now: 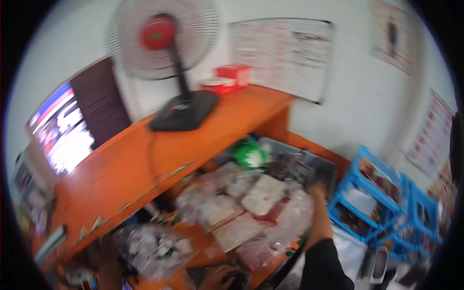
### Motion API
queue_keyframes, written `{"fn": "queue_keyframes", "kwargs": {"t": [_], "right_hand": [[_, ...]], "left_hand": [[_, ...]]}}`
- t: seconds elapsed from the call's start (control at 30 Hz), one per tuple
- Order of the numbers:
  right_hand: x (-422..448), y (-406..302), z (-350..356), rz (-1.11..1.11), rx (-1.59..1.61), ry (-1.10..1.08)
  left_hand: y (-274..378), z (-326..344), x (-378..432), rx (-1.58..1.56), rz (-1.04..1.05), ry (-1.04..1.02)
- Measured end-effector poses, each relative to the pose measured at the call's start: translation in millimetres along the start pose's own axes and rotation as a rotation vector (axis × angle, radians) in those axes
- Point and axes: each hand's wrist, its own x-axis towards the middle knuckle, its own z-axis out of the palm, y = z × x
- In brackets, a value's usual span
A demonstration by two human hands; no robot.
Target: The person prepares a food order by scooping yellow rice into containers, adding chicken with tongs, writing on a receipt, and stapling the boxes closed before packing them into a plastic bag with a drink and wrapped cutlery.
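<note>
My right arm, in a dark sleeve, reaches over the desk. My right hand [319, 186] is at the near right corner of a grey plastic bin [330, 168]; its fingers blur against the dark contents, so its grip cannot be told. Low in the picture, my left hand [216, 278] lies over a dark object [198, 272] whose kind is unclear. Between the hands are clear plastic bags [253, 235] and flat, pale packets [264, 195]. A clear bag of small white pieces [156, 248] lies left of my left hand.
An orange desk shelf [119, 174] carries a pedestal fan [185, 108] and red boxes [232, 78]. Blue plastic crates [377, 195] stand at right, beside the desk. Inside the bin area is a green-and-white round item [252, 154]. A whiteboard [282, 54] hangs behind.
</note>
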Motion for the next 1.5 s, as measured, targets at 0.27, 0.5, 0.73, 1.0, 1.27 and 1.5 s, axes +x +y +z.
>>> {"fn": "queue_keyframes", "kwargs": {"t": [0.27, 0.5, 0.73, 1.0, 1.27, 1.5], "right_hand": [[-119.4, -87.5, -134.6, -0.891, 0.369, 0.34], [-325.5, -78.9, -166.2, -1.652, -0.114, -0.735], [-393.6, -54.5, -124.7, -1.688, -0.324, -1.002], [-415.8, -1.9, -42.0, -1.437, -0.285, -0.95], [-516.0, 60.5, -71.0, -1.523, -0.232, -1.091], [-661.1, 180.3, -18.4, -1.827, -0.33, -0.962]], "left_hand": [[-37.3, 26.4, -35.8, 0.57, -0.154, -0.253], [-46.4, 67.6, -48.9, 0.697, -0.142, -0.02], [-11.0, 49.4, -78.1, 0.67, -0.507, 0.259], [87.0, -10.6, -121.8, 0.24, -0.246, 0.75], [140.8, 6.1, -265.3, -0.251, -0.361, 0.904], [116.1, 84.6, -385.3, -0.441, -0.598, 0.961]]}}
